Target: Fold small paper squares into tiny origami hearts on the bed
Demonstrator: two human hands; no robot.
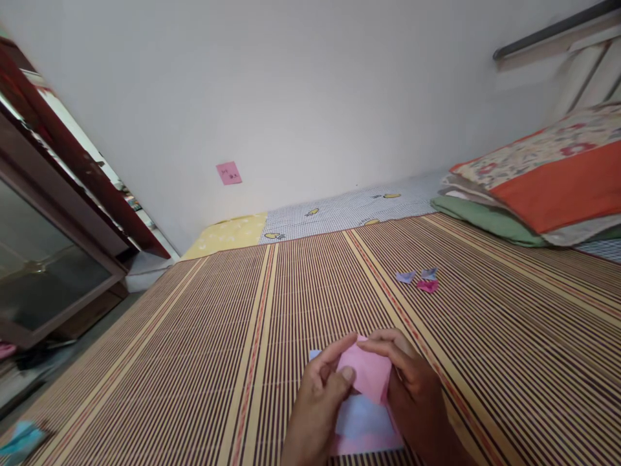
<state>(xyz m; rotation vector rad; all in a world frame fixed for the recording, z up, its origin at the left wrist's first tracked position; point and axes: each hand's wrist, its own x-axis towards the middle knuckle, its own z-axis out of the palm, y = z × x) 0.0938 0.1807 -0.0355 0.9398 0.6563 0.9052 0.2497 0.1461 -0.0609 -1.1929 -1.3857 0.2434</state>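
A small piece of pink paper (371,372) is held up between my two hands, just above the striped mat. My left hand (324,391) pinches its left edge, the thumb lying on the near face. On the other side, my right hand (412,382) has its fingers curled over the top right edge; its thumb is hidden. Below them lie light blue and pink sheets of paper (366,417), partly covered by my hands. Beyond my right hand, three small folded paper pieces sit together on the mat: a magenta one (427,286) and two bluish-purple ones (405,277).
The striped mat (204,336) covers the bed up to a patterned sheet (334,210) by the wall. Pillows (572,175) are stacked at the far right. A pink note (229,173) is on the wall. A turquoise item (22,441) lies at the lower left.
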